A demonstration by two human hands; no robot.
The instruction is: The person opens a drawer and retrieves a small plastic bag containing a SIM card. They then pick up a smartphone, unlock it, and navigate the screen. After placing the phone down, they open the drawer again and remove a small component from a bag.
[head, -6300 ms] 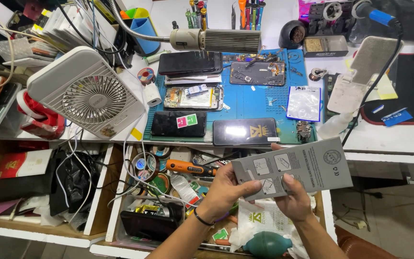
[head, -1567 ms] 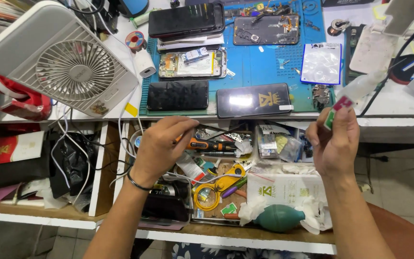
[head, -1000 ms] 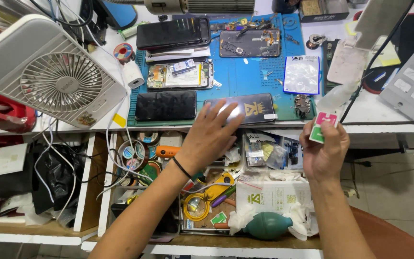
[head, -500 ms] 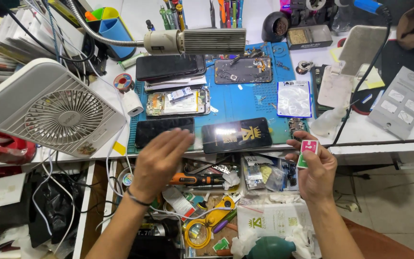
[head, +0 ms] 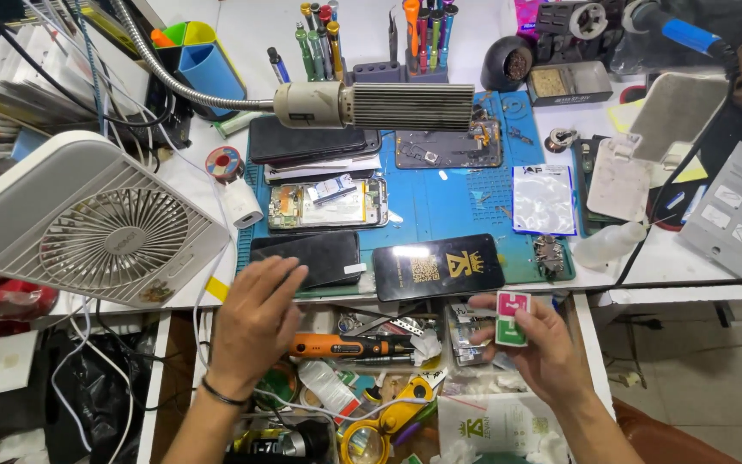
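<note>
My right hand (head: 543, 348) holds a small pink and green packet (head: 512, 318) over the open drawer (head: 388, 387), just below the table edge. My left hand (head: 255, 322) hovers open, fingers spread, above the drawer's left side, its fingertips near a black phone (head: 307, 258) at the front of the blue mat (head: 440, 206). A second black phone with a gold crown mark (head: 438, 266) lies to the right of the first. An opened phone with bare circuitry (head: 330, 204) sits behind them.
A white desk fan (head: 88, 228) stands at the left. A gooseneck lamp head (head: 375, 105) hangs over the mat. Screwdrivers (head: 362, 34) stand at the back. An orange tool (head: 345, 346) lies in the cluttered drawer. A grey card (head: 736, 219) rests at right.
The grey card that both hands held now lies on the table at right. My right hand has picked up the small packet. My left hand swept over the phones and drew back left.
</note>
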